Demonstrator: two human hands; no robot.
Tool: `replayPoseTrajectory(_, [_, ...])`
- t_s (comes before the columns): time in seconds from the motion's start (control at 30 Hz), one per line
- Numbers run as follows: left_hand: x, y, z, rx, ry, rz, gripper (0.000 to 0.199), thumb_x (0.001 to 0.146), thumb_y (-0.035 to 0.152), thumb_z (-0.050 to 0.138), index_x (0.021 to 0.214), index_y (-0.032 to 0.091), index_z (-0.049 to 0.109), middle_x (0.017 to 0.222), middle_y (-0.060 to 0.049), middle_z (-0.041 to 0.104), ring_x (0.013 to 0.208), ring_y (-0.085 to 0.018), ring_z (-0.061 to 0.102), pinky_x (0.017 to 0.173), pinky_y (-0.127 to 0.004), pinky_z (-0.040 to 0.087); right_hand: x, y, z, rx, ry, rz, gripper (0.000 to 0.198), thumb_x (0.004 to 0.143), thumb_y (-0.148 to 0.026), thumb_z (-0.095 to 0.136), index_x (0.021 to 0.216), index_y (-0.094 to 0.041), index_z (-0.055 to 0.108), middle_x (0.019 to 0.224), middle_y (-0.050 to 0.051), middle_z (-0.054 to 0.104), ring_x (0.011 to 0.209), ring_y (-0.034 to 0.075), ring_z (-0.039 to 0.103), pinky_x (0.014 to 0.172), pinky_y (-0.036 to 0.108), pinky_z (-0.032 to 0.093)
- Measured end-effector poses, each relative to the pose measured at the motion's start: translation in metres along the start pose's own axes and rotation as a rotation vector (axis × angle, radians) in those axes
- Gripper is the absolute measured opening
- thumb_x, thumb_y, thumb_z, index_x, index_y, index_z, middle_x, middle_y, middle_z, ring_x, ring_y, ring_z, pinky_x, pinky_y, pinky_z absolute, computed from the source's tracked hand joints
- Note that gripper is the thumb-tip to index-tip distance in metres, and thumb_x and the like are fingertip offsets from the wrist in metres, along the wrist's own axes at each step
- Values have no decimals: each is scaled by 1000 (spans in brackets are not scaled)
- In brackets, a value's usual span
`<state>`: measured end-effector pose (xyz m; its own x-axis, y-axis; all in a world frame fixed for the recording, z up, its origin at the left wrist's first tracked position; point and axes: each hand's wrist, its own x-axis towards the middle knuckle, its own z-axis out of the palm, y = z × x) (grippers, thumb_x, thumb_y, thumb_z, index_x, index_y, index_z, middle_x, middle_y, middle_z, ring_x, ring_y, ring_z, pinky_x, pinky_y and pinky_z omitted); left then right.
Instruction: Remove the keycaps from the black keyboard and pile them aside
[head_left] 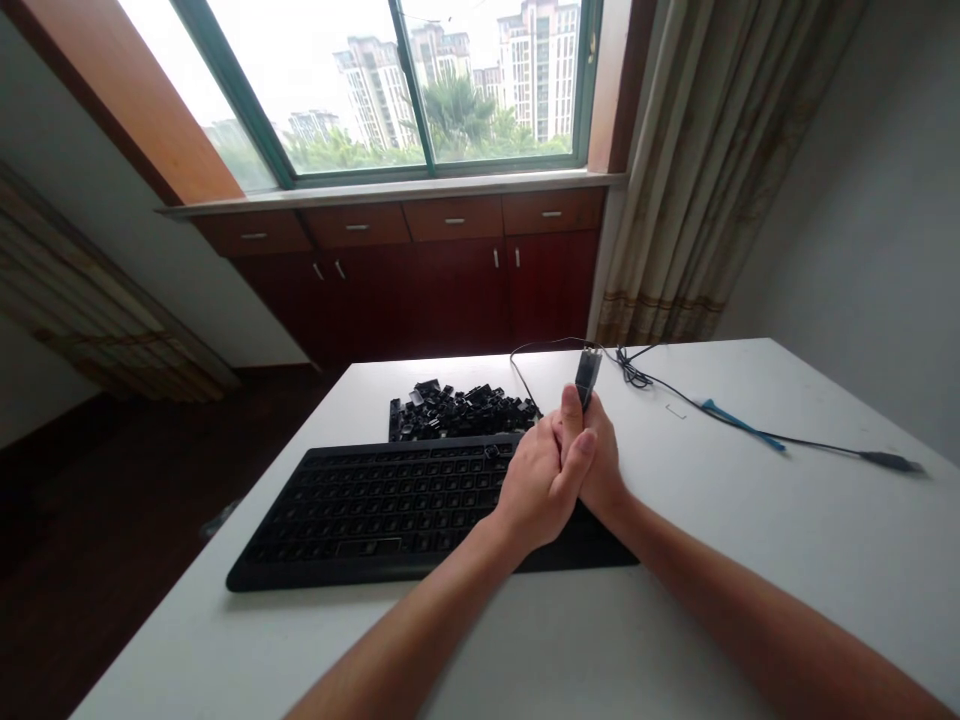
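My right hand (602,455) is closed around a dark, narrow rectangular piece (587,375) that stands upright, with small pale tips at its upper end. Its exact kind is unclear, and the lower part is hidden in my hands. Pressed against the right hand, my left hand (536,480) is also closed; what its fingers hold is hidden. Both hands are above the right part of a black keyboard (375,505). Most of its keycaps are off, showing rows of sockets. One small black piece (491,452) sits near its top edge.
Behind the keyboard lies a heap of loose black keycaps (465,410). A black cable (634,372) runs across the white table (750,560) to a plug (889,461). Nearby are a blue strip-like tool (742,425) and a thin bent wire (676,411). Cabinets (450,290) stand beyond.
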<state>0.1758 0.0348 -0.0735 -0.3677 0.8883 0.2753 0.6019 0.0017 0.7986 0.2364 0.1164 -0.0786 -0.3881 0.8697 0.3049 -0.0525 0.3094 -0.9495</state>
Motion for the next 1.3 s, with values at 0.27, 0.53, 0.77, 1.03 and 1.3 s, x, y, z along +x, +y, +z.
replayPoseTrajectory(0.27, [0,-2,-1,60,-37,138,57,105,59,26,134,17,54,120,-15,65,114,-30,60,102,-45,48,-2,2,-4,-24,24,-59,31,101,-50,50,81,-28,45,65,-1,54,56,19,51,51,33,36])
replayPoseTrajectory(0.53, [-1,-2,-7,127,-97,117,53,102,58,45,130,14,53,122,-16,64,112,-30,61,103,-47,49,12,3,4,374,24,136,48,99,-65,45,71,-26,41,54,-6,40,42,12,38,41,28,32])
replayPoseTrajectory(0.77, [8,-14,-41,325,-256,321,59,85,53,78,132,22,59,130,-11,64,120,-31,59,107,-47,48,20,3,-13,662,132,202,49,94,-65,57,71,-24,41,55,-9,39,35,7,33,32,22,28])
replayPoseTrajectory(1.03, [15,-29,-61,450,-298,484,24,104,38,55,113,25,73,109,-5,71,101,-22,63,96,-38,49,19,2,-19,680,79,231,49,93,-61,62,69,-22,43,54,-8,40,35,5,33,31,20,26])
replayPoseTrajectory(1.3, [19,-38,-84,558,-203,446,35,105,44,51,88,20,68,100,-5,68,94,-20,61,91,-36,49,16,5,-19,660,23,238,47,94,-59,62,70,-22,45,55,-8,42,35,6,34,32,21,27])
